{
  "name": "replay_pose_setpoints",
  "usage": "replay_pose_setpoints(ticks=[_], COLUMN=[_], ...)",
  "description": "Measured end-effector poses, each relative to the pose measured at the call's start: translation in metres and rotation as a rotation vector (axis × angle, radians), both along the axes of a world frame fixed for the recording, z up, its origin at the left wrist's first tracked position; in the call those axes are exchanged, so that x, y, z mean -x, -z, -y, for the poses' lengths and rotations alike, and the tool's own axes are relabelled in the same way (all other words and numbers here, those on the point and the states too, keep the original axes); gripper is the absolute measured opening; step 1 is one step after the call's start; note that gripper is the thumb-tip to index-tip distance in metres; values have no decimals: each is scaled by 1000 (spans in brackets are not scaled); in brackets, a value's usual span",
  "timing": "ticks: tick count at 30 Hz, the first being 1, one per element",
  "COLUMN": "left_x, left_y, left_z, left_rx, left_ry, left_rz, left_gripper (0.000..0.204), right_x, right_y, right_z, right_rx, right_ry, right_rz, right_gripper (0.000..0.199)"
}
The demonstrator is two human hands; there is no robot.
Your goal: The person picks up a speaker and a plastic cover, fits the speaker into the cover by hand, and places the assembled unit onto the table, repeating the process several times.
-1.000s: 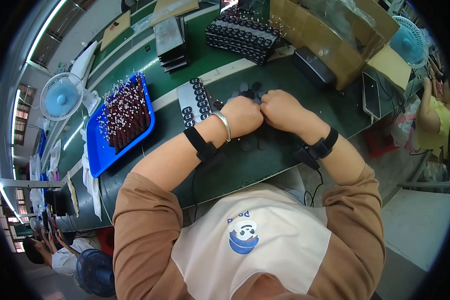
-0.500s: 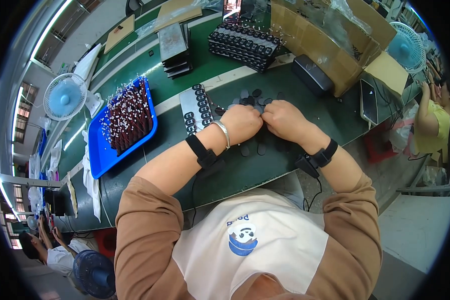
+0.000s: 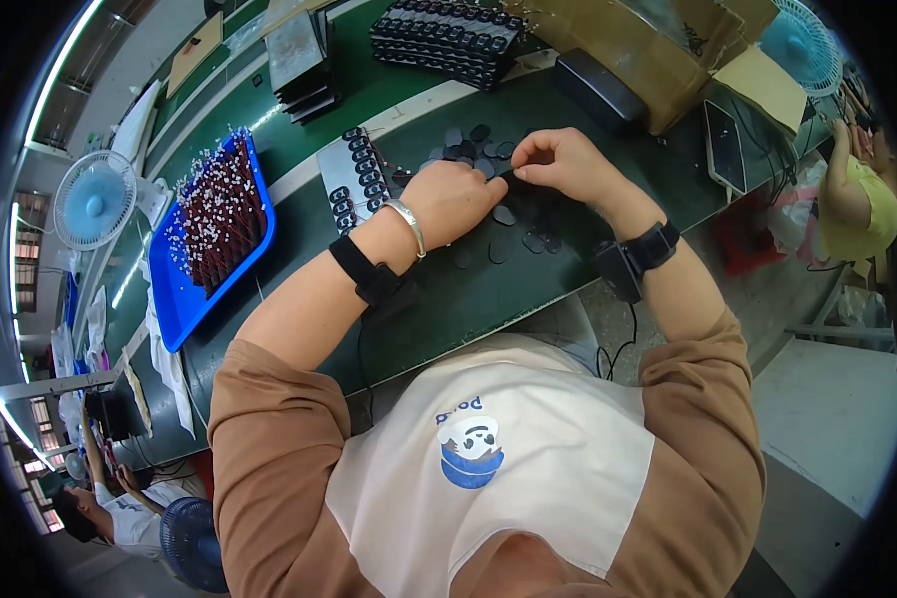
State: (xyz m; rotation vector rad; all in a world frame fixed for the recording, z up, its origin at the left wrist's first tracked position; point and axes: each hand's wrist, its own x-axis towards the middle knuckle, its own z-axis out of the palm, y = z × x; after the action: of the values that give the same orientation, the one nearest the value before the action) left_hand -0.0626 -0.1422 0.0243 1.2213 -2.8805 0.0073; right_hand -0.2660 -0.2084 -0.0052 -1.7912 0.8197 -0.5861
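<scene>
My left hand [image 3: 453,202] is closed low over the green table, its fingertips pinched on something too small to make out. Close to its right, my right hand [image 3: 571,169] pinches with thumb and forefinger; whatever lies between them is hidden. A narrow gap separates the two hands. Thin dark oval pieces [image 3: 479,133] lie in a loose pile just beyond my hands. A few more dark oval pieces [image 3: 504,215] are scattered nearer to me. Left of my left hand lies a grey metal plate [image 3: 339,171] carrying rows of black oval parts with wires.
A blue tray [image 3: 165,317] at the left holds dark red wires with white ends. Farther back are stacked metal plates [image 3: 297,55], stacked plates with black parts [image 3: 448,42], a black case [image 3: 598,88] and a cardboard box [image 3: 623,50]. A phone [image 3: 724,148] lies at the right.
My right hand has drawn a little apart from my left, and its fingers have lifted into a thumb-and-forefinger pinch. The whole view has shifted slightly.
</scene>
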Motion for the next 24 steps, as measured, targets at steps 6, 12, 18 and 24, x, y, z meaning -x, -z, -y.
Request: replay_pose_setpoints(ticks=[6,12,18,24], left_x=[-11,-18,-18,-13], left_y=[8,16,17,3], left_z=[8,16,15,0], left_rx=[-191,-275,-252,-184], left_ry=[-151,-159,-169,-236], left_rz=[-142,-294,-221,-254], left_gripper=[16,20,20,20], right_x=[-9,-4,11,2], right_y=[-5,-8,-14,-14], right_z=[4,2,-6,-18], right_rx=[83,243,494,810], right_ry=[-78,45,1,-90], right_rz=[-252,-222,-429,-555], right_gripper=[13,14,19,17])
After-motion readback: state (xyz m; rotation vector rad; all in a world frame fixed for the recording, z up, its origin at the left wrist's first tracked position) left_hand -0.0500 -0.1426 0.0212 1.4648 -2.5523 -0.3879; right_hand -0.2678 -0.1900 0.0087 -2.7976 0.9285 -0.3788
